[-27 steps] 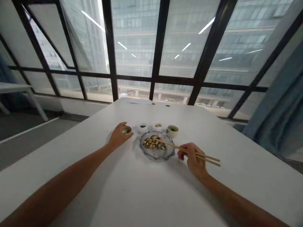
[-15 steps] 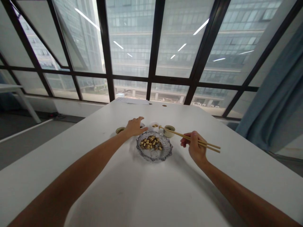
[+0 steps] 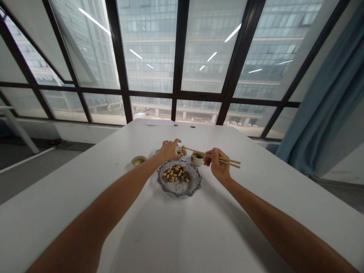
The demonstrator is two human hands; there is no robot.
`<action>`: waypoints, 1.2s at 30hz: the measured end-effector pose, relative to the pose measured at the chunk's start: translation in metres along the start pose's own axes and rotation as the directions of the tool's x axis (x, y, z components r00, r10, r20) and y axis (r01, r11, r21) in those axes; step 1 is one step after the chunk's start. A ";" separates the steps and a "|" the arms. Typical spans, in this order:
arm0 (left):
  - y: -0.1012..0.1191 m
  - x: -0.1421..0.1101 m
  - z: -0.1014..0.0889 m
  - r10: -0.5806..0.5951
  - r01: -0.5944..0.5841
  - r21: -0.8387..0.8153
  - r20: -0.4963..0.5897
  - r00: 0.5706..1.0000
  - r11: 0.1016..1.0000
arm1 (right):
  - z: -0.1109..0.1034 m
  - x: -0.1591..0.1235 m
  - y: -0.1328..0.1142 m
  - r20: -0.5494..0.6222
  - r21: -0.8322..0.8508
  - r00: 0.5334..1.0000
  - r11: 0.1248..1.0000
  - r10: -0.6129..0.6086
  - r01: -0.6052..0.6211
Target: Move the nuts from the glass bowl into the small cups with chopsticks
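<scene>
My right hand (image 3: 218, 162) grips a pair of wooden chopsticks (image 3: 230, 162), whose tips pinch a small pale nut (image 3: 183, 146). The tips are just above a small white bowl (image 3: 185, 152) with several nuts in it. My left hand (image 3: 169, 150) curves around the left side of that bowl, its thumb and forefinger at the rim; the hand partly hides the bowl. In front of both hands stands a scalloped glass dish (image 3: 179, 192) holding a mix of nuts and dark seeds (image 3: 174, 173). A small cream cup (image 3: 197, 159) stands beneath the chopsticks.
A small olive-coloured cup (image 3: 139, 160) stands left of my left forearm. Something pale behind my left hand is mostly hidden. White paper (image 3: 153, 122) lies at the far end of the white table (image 3: 170, 235), near a small brown disc (image 3: 192, 127). Windows and a blue curtain (image 3: 315, 113) are beyond.
My left hand has moved right, from beside the white bowl to its rim. My right hand has shifted left with the chopsticks, carrying the nut over the bowl. The view has turned slightly right.
</scene>
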State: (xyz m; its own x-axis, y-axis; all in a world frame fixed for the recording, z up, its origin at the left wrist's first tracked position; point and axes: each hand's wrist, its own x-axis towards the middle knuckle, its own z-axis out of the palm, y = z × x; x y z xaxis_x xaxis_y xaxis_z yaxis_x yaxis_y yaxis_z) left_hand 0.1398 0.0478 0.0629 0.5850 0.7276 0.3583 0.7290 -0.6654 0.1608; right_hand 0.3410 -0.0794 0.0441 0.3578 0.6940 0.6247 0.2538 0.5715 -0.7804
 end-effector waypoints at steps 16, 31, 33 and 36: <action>-0.019 -0.047 -0.009 -0.028 0.030 0.026 -0.083 0.996 0.999 | -0.023 -0.014 -0.076 0.340 -0.233 0.910 0.959 0.238 -0.163; -0.074 -0.143 -0.015 -0.014 0.052 0.078 -0.423 0.906 0.996 | -0.031 -0.024 -0.059 0.463 -0.231 0.872 0.972 0.157 -0.052; -0.075 -0.144 -0.013 -0.029 0.071 0.077 -0.444 0.895 0.995 | -0.032 -0.022 -0.056 0.402 -0.193 0.898 0.975 0.178 -0.107; -0.076 -0.144 -0.010 -0.082 0.118 0.046 -0.478 0.875 0.992 | -0.032 -0.017 -0.049 0.280 -0.120 0.937 0.976 0.207 -0.180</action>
State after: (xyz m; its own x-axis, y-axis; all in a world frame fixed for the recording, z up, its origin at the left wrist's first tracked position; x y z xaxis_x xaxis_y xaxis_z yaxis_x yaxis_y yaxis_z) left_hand -0.0037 -0.0083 0.0086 0.2822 0.6107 0.7398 0.8086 -0.5664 0.1592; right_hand 0.3516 -0.1335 0.0712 0.1366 0.8915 0.4319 0.2912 0.3806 -0.8777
